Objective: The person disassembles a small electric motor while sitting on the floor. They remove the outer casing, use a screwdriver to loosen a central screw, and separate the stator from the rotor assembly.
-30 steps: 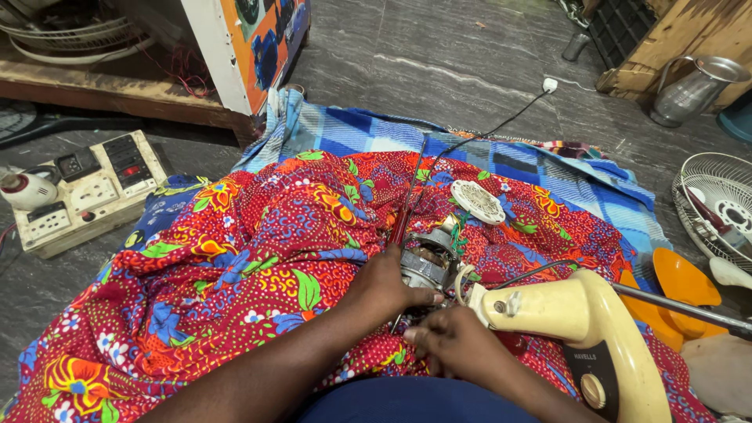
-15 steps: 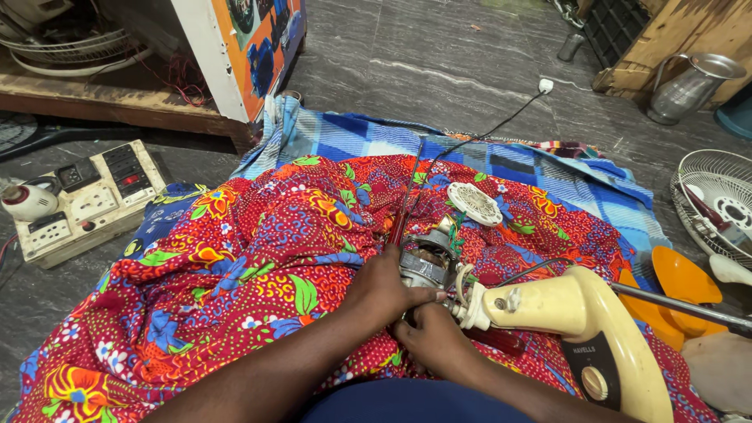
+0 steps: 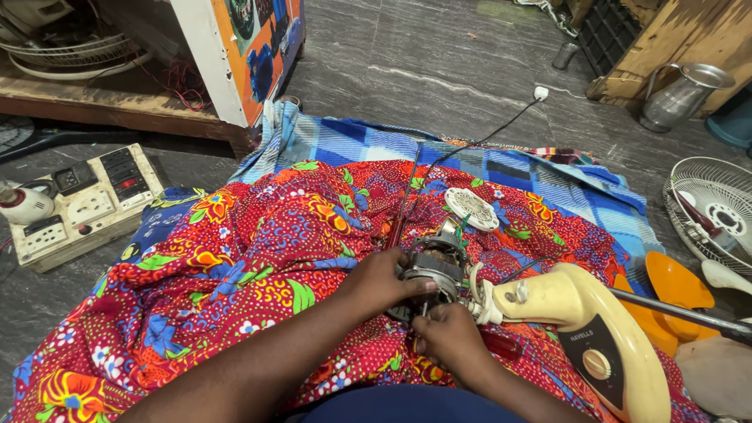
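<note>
A bare fan motor (image 3: 435, 265) with exposed windings lies on a red floral cloth (image 3: 258, 258) in front of me. My left hand (image 3: 380, 282) grips its left side, fingers curled around the housing. Just below, my right hand (image 3: 445, 337) pinches a thin tool or wire at the motor's lower edge; what it holds is too small to tell. A cream fan stand housing (image 3: 583, 325) with a round knob lies joined to the motor's right side. A round white vented cover (image 3: 471, 208) rests on the cloth beyond the motor.
A blue checked cloth (image 3: 501, 157) lies under the red one. A switchboard box (image 3: 86, 200) sits at left, a wire fan guard (image 3: 717, 215) and orange blades (image 3: 666, 286) at right, a steel jug (image 3: 681, 98) at back right. A black cable (image 3: 501, 129) runs to a white plug.
My right hand has shifted slightly under the motor. The view has tilted a little; my left hand keeps its grip on the motor.
</note>
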Demonstrator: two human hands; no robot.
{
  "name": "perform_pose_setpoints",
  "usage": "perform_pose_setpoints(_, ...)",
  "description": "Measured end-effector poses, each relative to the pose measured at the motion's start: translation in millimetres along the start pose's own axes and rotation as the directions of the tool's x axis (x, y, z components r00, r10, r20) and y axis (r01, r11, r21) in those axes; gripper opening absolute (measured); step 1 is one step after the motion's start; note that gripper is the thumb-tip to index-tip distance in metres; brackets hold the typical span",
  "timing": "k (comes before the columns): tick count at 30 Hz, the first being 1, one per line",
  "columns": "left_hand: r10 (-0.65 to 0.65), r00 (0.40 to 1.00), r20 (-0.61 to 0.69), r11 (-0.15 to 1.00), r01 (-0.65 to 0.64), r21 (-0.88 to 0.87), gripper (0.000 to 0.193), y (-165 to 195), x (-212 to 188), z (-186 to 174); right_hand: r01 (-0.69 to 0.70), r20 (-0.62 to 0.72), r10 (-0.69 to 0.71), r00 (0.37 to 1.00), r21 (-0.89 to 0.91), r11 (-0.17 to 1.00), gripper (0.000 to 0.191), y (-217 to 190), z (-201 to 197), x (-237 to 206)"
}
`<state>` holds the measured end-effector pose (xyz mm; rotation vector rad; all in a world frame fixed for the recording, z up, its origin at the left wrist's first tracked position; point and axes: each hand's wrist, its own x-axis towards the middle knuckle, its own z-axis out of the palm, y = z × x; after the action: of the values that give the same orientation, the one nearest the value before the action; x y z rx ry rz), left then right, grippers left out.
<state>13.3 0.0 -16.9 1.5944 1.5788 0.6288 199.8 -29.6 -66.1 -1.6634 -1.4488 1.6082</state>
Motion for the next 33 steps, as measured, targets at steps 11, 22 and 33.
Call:
perform_pose_setpoints(11,0.266,0.962,0.06,0.962,-0.262,-0.076,0.102,-36,18,20,0.11,0.002,-0.11,0.994,-0.074,0.991,0.028,54,-15,14)
perform_pose_setpoints(22,0.281,0.959,-0.042,0.96,-0.281,0.014,0.082,-28,11,18,-0.032,0.157,-0.032,0.987,0.393,0.919,0.023,16,-23,-3)
perform_pose_setpoints(33,0.27,0.96,-0.076,0.936,-0.281,-0.212,0.066,-40,20,21,-0.034,0.245,-0.066,0.967,0.385,0.922,0.023,-15,-31,-24)
